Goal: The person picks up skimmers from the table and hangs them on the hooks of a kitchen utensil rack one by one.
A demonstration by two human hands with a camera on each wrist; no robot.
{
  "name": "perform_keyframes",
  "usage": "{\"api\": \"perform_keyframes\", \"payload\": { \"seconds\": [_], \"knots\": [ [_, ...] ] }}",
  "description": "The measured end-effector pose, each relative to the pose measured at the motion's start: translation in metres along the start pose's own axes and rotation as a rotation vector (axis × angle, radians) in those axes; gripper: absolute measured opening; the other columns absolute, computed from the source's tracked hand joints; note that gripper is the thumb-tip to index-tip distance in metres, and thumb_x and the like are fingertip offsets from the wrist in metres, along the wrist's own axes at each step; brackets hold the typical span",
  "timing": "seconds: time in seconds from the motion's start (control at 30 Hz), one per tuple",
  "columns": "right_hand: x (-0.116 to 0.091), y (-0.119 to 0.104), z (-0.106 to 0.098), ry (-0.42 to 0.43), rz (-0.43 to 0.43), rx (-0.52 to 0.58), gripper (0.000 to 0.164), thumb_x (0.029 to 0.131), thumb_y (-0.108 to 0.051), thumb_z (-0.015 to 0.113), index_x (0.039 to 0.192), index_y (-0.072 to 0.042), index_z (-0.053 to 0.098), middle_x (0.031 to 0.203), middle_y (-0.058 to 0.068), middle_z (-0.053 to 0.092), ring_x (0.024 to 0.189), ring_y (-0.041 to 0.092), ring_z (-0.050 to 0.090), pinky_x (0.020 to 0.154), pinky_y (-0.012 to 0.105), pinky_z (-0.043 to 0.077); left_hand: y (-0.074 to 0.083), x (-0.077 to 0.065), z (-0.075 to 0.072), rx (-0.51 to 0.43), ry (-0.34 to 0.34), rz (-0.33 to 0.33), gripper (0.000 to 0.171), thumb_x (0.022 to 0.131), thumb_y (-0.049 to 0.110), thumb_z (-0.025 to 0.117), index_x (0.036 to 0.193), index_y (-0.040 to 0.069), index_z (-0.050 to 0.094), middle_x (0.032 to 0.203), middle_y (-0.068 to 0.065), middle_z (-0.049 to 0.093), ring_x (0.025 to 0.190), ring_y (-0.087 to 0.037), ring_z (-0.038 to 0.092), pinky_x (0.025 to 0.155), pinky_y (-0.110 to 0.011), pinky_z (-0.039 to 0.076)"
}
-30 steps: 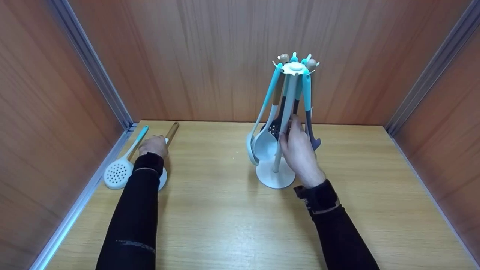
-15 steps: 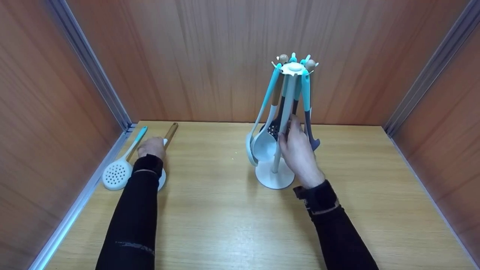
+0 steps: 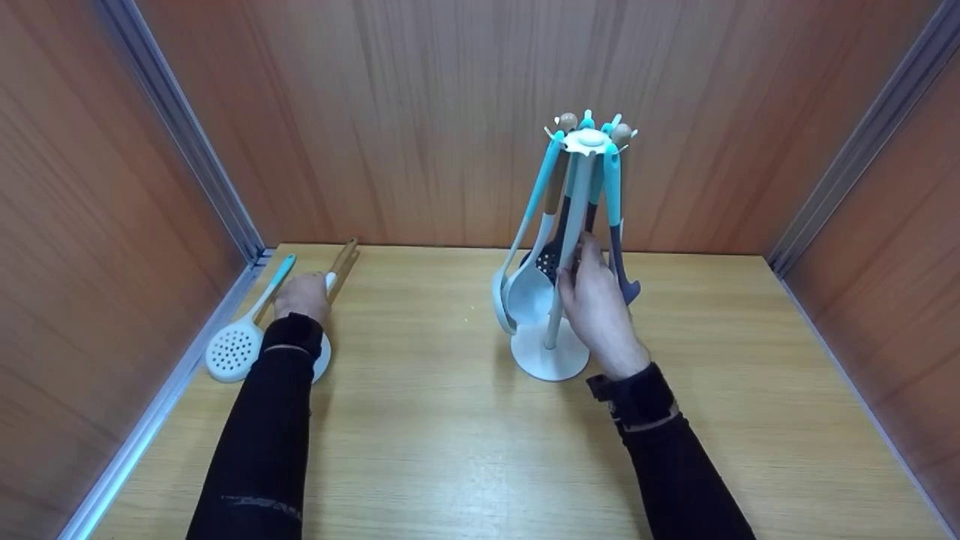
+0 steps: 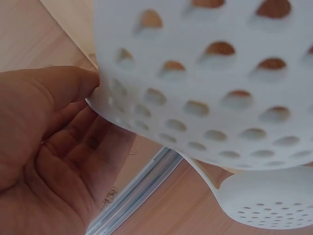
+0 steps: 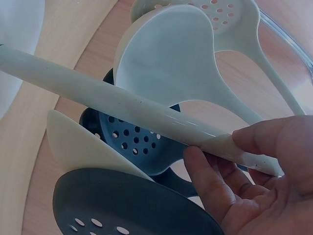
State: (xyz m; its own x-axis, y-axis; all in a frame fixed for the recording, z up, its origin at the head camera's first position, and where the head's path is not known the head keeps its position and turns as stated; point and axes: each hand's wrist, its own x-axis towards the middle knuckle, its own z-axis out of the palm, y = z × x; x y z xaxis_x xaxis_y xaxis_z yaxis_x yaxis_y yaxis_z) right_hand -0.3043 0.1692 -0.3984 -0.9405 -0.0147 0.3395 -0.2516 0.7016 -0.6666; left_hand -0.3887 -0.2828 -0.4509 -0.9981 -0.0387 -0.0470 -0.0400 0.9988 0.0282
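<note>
My left hand [image 3: 302, 295] grips a white skimmer [image 4: 195, 93] with a wooden handle [image 3: 341, 262] near where head and handle meet. In the left wrist view its perforated head fills the upper right; in the head view hand and forearm hide much of it. To its left lies another white skimmer [image 3: 234, 349] with a turquoise handle. My right hand [image 3: 598, 315] holds the pale post [image 5: 132, 107] of an upright utensil stand [image 3: 550, 367], thumb on one side, fingers on the other. A white ladle [image 5: 166, 58] and dark slotted utensils [image 5: 127, 205] hang around the post.
Wooden panels [image 3: 465, 120] close off the back and sides, with metal rails [image 3: 180, 127] at the corners. The tabletop [image 3: 435, 420] stretches between the skimmers on the left and the stand on the right.
The wooden handle's far end has risen slightly off the tabletop in my left hand, separating from its shadow or from something beneath. My right hand keeps its hold on the post.
</note>
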Motion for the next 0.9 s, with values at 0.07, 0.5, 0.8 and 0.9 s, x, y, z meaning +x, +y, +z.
{"api": "perform_keyframes", "payload": {
  "seconds": [0.07,0.5,0.8,0.9],
  "knots": [
    [0.000,0.000,0.000,0.000,0.002,0.001,0.059,0.108,-0.011,0.058,0.159,-0.010,0.028,0.145,0.019,0.062,0.126,0.032,0.071,0.100,0.049,0.062,0.000,0.000,0.000,0.009,0.007,0.008,0.023,0.100,-0.002,0.055,0.118,-0.012,0.065,0.110,-0.033,0.072,0.101,-0.047,0.073,0.083,-0.059,0.062],
    [0.000,-0.001,0.001,0.015,-0.017,0.000,0.059,0.107,-0.010,0.058,0.158,-0.009,0.029,0.141,0.019,0.065,0.125,0.032,0.072,0.099,0.048,0.062,0.007,-0.011,-0.005,-0.045,0.177,0.031,0.025,0.096,-0.004,0.057,0.117,-0.014,0.065,0.103,-0.035,0.071,0.092,-0.047,0.073,0.074,-0.058,0.062],
    [-0.001,-0.001,0.001,0.027,-0.020,-0.025,0.059,0.107,-0.011,0.059,0.157,-0.005,0.029,0.140,0.021,0.063,0.121,0.033,0.073,0.097,0.047,0.064,0.018,-0.018,-0.013,-0.096,0.365,0.070,0.017,0.092,-0.007,0.054,0.100,-0.013,0.068,0.094,-0.035,0.073,0.082,-0.051,0.073,0.065,-0.063,0.060],
    [-0.001,-0.001,0.000,0.025,-0.012,-0.028,0.059,0.107,-0.012,0.059,0.158,-0.006,0.029,0.142,0.021,0.063,0.124,0.033,0.072,0.099,0.047,0.063,0.021,-0.019,-0.016,-0.124,0.353,0.054,0.017,0.095,-0.006,0.054,0.103,-0.011,0.068,0.095,-0.035,0.072,0.083,-0.050,0.073,0.064,-0.063,0.060]
  ]
}}
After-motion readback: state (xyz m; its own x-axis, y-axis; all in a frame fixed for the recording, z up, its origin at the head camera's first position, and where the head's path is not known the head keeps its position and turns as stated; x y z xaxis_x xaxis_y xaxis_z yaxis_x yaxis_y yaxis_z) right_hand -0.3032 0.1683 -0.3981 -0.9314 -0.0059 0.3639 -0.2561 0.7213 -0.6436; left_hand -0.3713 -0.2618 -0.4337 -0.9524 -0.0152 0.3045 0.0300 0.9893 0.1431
